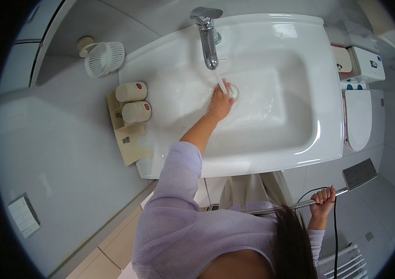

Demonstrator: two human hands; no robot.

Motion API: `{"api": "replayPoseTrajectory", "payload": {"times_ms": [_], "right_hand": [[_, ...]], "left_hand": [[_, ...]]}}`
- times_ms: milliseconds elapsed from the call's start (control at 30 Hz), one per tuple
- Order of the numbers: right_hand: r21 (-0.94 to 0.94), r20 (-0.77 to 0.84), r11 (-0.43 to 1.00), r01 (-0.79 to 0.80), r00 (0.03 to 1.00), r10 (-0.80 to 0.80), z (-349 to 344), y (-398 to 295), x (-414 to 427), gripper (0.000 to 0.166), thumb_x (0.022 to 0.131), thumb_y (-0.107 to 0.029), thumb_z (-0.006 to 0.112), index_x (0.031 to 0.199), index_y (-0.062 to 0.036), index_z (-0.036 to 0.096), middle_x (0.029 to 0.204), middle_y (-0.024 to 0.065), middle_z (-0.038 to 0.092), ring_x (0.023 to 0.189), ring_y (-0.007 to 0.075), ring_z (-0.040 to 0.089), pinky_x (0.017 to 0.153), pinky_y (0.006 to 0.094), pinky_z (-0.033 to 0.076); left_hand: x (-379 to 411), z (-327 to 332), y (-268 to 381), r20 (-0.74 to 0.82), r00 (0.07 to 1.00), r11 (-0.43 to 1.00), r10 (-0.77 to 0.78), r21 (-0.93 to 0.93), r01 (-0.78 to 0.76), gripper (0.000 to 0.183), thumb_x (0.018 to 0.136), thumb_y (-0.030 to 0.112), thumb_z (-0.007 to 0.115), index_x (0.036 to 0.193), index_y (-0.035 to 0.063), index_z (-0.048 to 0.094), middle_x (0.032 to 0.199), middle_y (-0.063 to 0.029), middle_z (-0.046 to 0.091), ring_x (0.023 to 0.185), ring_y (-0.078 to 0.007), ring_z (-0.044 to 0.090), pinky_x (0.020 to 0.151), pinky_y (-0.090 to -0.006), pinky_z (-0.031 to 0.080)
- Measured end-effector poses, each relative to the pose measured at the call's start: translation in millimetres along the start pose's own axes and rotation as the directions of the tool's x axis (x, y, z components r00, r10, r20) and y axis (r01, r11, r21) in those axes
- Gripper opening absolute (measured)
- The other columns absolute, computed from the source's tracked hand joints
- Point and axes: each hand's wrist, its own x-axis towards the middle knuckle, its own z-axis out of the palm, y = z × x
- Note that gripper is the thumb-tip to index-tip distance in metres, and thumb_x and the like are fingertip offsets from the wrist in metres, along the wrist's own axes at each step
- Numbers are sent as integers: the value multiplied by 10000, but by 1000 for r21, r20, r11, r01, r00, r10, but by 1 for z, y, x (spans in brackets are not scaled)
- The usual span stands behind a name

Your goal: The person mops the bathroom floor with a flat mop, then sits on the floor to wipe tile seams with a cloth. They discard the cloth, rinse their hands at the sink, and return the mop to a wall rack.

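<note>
My left hand (220,101) is low in the white ceramic washbasin (295,139), under a stream of water from the chrome faucet (208,42). It lies beside the round drain stopper (233,92); its fingers are partly spread and no object shows in it. Off to the right, my right hand (324,201) grips the metal pole (302,204) of a mop-like tool. A flat grey rectangular head (359,174) sits at the pole's end, beyond my fist. Dark hair and my body hide the pole's other end.
Two cream cups (131,91) stand on a cream wall holder (127,143) at the basin's left. A white slotted basket (105,59) hangs above. At right are a toilet (358,118) and a black cable (335,230), with a white rack (351,259) lower down.
</note>
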Motion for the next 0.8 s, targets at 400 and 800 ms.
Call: {"api": "replayPoseTrajectory", "payload": {"times_ms": [400,800], "right_hand": [[-10,-58,1000,7,998,-7,-1,-1,-4,421,908,-238,469,540,-160,279,424,-56,197,347,58,176,332,213,189],[-19,45,1000,-14,999,14,-4,-4,1,405,929,-231,436,557,-154,297,431,-49,215,352,60,169,341,207,197]], "left_hand": [[-16,-5,3,290,926,881,243,333,-336,556,868,180,450,1379,92,250,1454,-97,165,1348,-318,124,1075,-479,178],[-92,-67,-57,328,807,783,-491,572,244,783,899,502,328,1394,-31,36,1471,-184,-39,1365,-301,-46,1102,-407,-2]]}}
